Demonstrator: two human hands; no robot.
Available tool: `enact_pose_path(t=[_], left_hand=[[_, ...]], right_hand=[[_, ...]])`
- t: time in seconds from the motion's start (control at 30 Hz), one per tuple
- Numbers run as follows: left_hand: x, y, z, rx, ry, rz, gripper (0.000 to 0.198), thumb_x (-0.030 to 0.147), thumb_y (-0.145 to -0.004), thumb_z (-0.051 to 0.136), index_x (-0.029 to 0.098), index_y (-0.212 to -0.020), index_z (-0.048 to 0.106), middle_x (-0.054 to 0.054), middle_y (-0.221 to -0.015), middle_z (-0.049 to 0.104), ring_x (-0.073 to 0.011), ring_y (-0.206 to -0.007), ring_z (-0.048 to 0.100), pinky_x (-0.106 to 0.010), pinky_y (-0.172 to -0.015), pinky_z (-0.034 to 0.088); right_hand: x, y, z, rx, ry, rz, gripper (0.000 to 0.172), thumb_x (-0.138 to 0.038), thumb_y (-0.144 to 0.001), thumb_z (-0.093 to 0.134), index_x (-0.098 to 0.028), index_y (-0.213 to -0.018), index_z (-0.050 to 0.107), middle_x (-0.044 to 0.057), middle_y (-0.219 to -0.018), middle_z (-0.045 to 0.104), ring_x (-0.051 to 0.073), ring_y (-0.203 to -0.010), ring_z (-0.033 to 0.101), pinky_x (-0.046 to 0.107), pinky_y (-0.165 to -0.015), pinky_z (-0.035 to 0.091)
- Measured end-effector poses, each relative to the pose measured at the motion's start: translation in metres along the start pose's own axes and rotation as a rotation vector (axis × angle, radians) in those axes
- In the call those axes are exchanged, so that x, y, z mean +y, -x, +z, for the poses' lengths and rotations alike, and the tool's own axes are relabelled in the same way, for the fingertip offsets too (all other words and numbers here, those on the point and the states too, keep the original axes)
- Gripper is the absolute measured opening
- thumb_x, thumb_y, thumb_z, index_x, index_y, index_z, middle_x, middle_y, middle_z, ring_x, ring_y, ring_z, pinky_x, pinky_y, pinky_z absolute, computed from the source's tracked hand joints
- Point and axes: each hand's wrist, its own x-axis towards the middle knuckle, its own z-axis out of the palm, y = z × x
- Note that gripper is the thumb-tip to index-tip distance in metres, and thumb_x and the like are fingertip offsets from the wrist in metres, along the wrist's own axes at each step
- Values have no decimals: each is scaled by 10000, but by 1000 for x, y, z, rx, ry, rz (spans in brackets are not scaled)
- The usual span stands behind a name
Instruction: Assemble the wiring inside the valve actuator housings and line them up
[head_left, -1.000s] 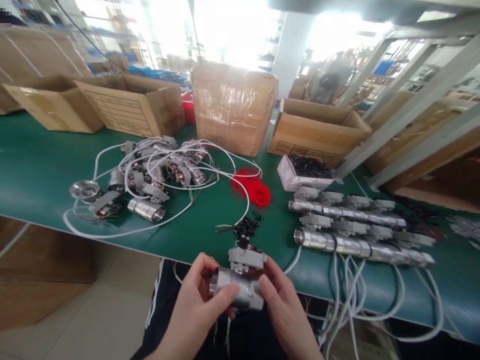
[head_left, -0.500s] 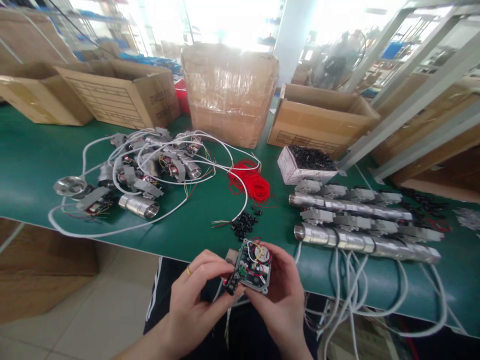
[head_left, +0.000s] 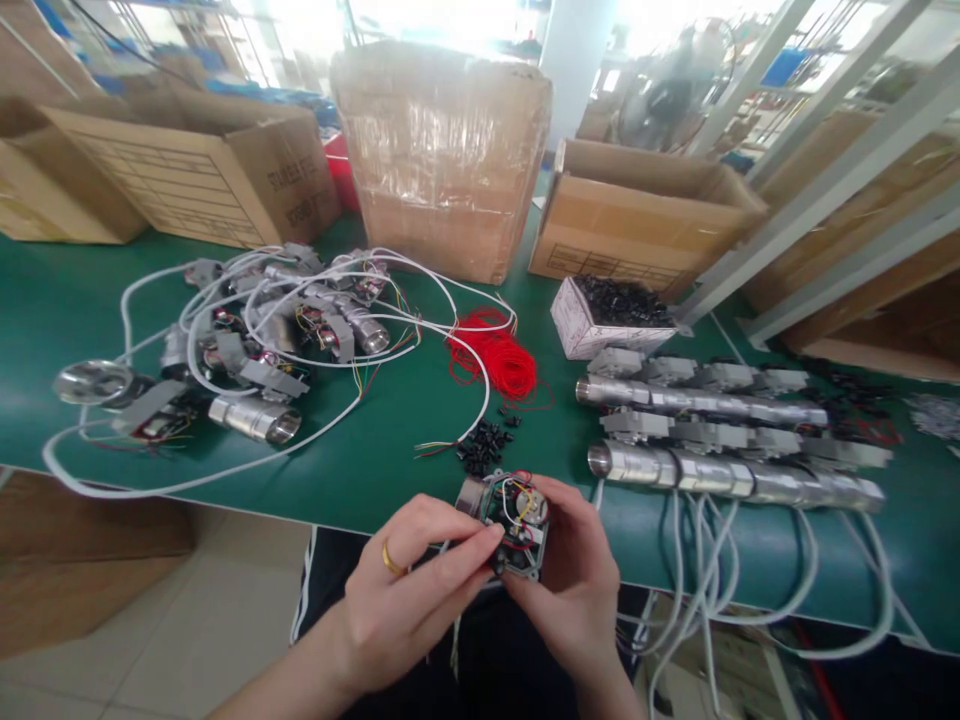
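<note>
My right hand is wrapped round the right side of a small open actuator housing above the table's front edge. Inside it show a circuit board, a round silver part and red, white and yellow wires. A metal valve body sticks out at the housing's left. My left hand, with a ring on one finger, reaches over the housing's left side. Its fingers are pressed together with the tips down at the board; whatever lies under them is hidden.
Several valves with white cables lie heaped at the left. Behind the hands are small black parts and a coil of red wire. Two rows of valves lie at the right, near a box of black parts. Cartons line the back.
My left fingers have moved right and up, from the housing's left edge onto the board. The black block seen between them before is now hidden. The view has shifted slightly.
</note>
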Motion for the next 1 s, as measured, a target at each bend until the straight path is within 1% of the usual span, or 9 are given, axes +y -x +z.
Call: enact_pose_path(t=[0.07, 0.13, 0.2, 0.37, 0.6, 0.73, 0.83, 0.9, 1.0], left_hand=[[-4, -5, -5, -113, -9, 31, 243, 86, -994, 587, 131, -1222, 657, -59, -928, 725, -147, -812, 680, -245, -727, 596], [-9, -7, -8, -223, -24, 70, 287, 85, -1016, 539, 141, -1283, 627, -60, -958, 732, -158, -851, 682, -269, -792, 606], [-13, -7, -9, -288, -38, 121, 315, 70, -1026, 492, 133, -1308, 617, -69, -992, 733, -175, -902, 685, -301, -867, 603], [-20, -10, -9, -320, -50, 218, 304, 70, -1004, 528, 129, -1277, 649, -79, -1026, 741, -184, -889, 694, -298, -856, 591], [-15, -31, -12, -436, -30, 190, 369, 68, -999, 463, 175, -1305, 638, -71, -954, 785, -222, -798, 741, -296, -769, 595], [-13, -40, -14, -485, 13, 195, 367, 81, -1004, 470, 175, -1314, 641, -67, -920, 780, -219, -777, 740, -291, -766, 599], [-14, -37, -13, -466, 29, 170, 331, 94, -996, 528, 206, -1276, 664, -45, -921, 775, -196, -785, 719, -289, -784, 598], [-16, -32, -10, -375, 68, 113, 270, 129, -972, 609, 218, -1214, 691, -48, -954, 757, -185, -836, 707, -283, -822, 591], [-19, -28, -2, -204, 125, -87, 285, 250, -950, 688, 207, -1232, 673, -86, -1069, 709, -202, -975, 680, -302, -879, 576]], right_hand=[[-1, -3, -5, -42, -6, 1, 537, -137, -788, 817, -323, -1255, 630, 50, -1223, 649, 214, -1157, 621, 325, -973, 538], [-1, -5, -8, -79, -7, 2, 530, -116, -789, 803, -322, -1245, 629, 46, -1222, 646, 211, -1160, 608, 328, -981, 530], [-1, -8, -11, -101, -10, 9, 538, -100, -789, 795, -323, -1248, 623, 43, -1221, 643, 209, -1160, 601, 328, -984, 527], [-1, -12, -14, -119, 4, 10, 510, -140, -788, 816, -308, -1235, 638, 59, -1203, 655, 230, -1145, 611, 355, -972, 538], [-2, -10, -20, -116, 45, 138, 596, -186, -775, 842, -303, -1310, 606, 71, -1204, 668, 231, -1067, 663, 344, -904, 579], [-3, -11, -22, -127, 49, 105, 551, -171, -765, 833, -284, -1266, 634, 69, -1168, 680, 233, -1051, 670, 344, -899, 584], [-4, -11, -23, -134, 28, 114, 551, -161, -759, 838, -292, -1257, 643, 60, -1173, 690, 221, -1058, 679, 322, -913, 580], [-3, -9, -22, -120, 16, 145, 600, -152, -753, 848, -306, -1287, 623, 55, -1199, 694, 213, -1074, 685, 306, -921, 579], [0, -4, -23, -88, 8, 169, 698, -131, -743, 854, -335, -1345, 566, 42, -1253, 690, 202, -1127, 679, 295, -957, 564]])
